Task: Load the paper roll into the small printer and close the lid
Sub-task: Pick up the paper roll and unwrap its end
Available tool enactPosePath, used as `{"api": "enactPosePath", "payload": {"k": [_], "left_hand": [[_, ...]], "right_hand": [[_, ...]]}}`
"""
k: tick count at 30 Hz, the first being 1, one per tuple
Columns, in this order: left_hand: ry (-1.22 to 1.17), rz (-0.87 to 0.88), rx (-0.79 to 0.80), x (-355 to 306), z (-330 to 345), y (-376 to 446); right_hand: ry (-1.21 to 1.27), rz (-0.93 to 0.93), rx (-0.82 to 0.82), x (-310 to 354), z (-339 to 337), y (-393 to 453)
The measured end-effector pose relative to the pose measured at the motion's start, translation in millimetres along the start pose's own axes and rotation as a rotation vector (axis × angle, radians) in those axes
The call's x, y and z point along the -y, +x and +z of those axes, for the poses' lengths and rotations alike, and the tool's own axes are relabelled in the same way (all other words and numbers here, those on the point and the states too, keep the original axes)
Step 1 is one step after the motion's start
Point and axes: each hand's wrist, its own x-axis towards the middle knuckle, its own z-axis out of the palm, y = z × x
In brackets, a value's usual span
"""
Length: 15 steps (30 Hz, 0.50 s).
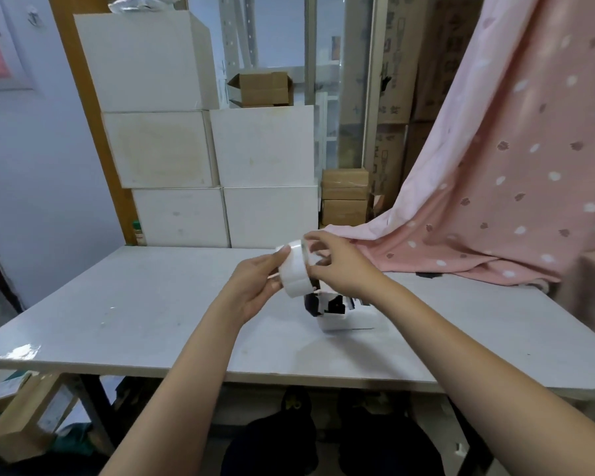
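The small white printer point(337, 312) sits on the grey table point(152, 304) with its lid open, showing a dark compartment; what lies inside I cannot tell. I hold the white paper roll point(294, 271) in the air just above it, tilted. My left hand point(255, 286) grips its near side, and my right hand point(337, 266) pinches its far rim.

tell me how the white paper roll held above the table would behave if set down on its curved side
The white paper roll looks round and smooth, so it would probably roll across the glossy grey table. Both hands, left hand and right hand, hold it by fingertips, suggesting it is light. A loose end might unwind.
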Motion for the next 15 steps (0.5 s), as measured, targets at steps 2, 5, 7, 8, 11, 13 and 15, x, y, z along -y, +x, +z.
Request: {"api": "enactPosePath", "payload": {"k": [2,5,7,8,11,13,15], "left_hand": [[0.004,0.065,-0.107,4.3,17.0,4.1],[0.017,0.1,-0.242,15.3,40.8,12.7],[0.043,0.099,-0.268,24.0,56.5,16.0],[0.06,0.095,-0.273,28.3,64.2,16.8],[0.077,0.067,-0.269,41.5,82.5,16.7],[0.09,0.054,-0.257,45.9,90.5,15.9],[0.112,0.042,-0.209,48.0,94.5,16.5]], "right_hand": [[-0.037,0.063,-0.083,-7.6,-15.7,0.0],[-0.094,0.072,-0.142,-9.2,-26.8,-6.6],[-0.161,0.057,-0.065,-6.7,-25.5,-14.1],[-0.208,0.069,-0.049,-5.6,-23.5,-17.7],[-0.246,0.133,-0.121,-14.5,-18.9,-20.1],[-0.194,0.174,-0.189,-19.8,-18.2,-20.5],[-0.148,0.191,-0.232,-24.4,-18.9,-21.5]]}}
